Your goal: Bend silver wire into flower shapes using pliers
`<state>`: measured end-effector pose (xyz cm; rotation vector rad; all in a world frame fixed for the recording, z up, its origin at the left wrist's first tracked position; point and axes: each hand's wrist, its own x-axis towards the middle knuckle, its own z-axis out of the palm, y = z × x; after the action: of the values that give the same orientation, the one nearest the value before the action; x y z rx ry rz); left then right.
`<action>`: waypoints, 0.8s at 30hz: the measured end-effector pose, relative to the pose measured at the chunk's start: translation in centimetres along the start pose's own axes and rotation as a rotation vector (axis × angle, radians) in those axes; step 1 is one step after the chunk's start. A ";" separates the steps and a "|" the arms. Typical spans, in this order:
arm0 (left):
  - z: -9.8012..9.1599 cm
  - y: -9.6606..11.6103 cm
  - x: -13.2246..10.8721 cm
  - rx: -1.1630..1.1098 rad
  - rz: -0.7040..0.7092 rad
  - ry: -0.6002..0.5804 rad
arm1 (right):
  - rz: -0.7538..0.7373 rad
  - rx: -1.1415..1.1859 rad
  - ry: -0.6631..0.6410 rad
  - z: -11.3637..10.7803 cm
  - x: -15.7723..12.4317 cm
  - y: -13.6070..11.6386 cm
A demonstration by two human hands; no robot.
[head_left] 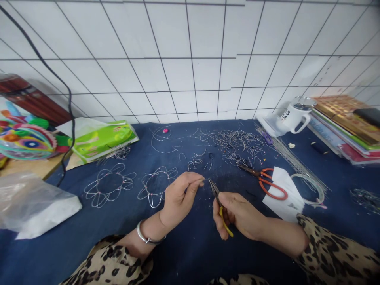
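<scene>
My left hand [181, 196] is closed in a pinch near the middle, on something too small to make out. To its right, my right hand [237, 213] holds pliers with yellow handles [224, 221], their jaws pointing up and left, a small gap from my left fingertips. One flower-shaped wire frame [152, 186] lies just left of my left hand, partly behind it. Farther left is another flower-shaped wire frame [109, 183]. Short bent wire pieces [197, 161] lie beyond my hands, and a tangled heap of wire [237, 141] is behind them.
Red-handled scissors [271, 188] lie partly on white paper [282, 198] at the right. Behind are straight wires [297, 162], a white mug [292, 116] and stacked books [335, 134]. At the left are a green tissue pack [103, 138], a plastic bag [38, 206] and a black cable [70, 114].
</scene>
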<state>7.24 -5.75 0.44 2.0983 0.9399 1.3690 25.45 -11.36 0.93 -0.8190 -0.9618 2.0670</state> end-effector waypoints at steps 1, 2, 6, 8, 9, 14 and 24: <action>0.0 0.0 0.0 0.007 -0.007 0.000 | 0.002 -0.002 -0.001 0.0 0.0 0.0; 0.0 0.0 0.0 0.013 -0.014 -0.001 | 0.002 -0.005 -0.002 0.0 0.0 0.0; -0.1 0.0 0.1 0.013 -0.015 -0.005 | -0.003 -0.009 -0.001 0.0 0.0 0.1; -0.1 -0.1 0.1 0.013 -0.008 -0.003 | 0.001 -0.007 0.003 0.0 0.0 0.2; -0.1 -0.1 0.1 0.015 -0.006 -0.002 | 0.002 -0.007 0.004 0.0 0.0 0.2; -0.2 -0.1 0.0 0.029 -0.006 0.006 | 0.009 -0.017 0.001 -0.1 0.0 0.2; -0.2 -0.3 0.2 0.060 0.027 0.009 | 0.001 -0.034 0.004 0.0 0.0 0.2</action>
<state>7.04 -5.46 0.42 2.1578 0.9707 1.3811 25.39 -11.47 0.74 -0.8414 -0.9968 2.0543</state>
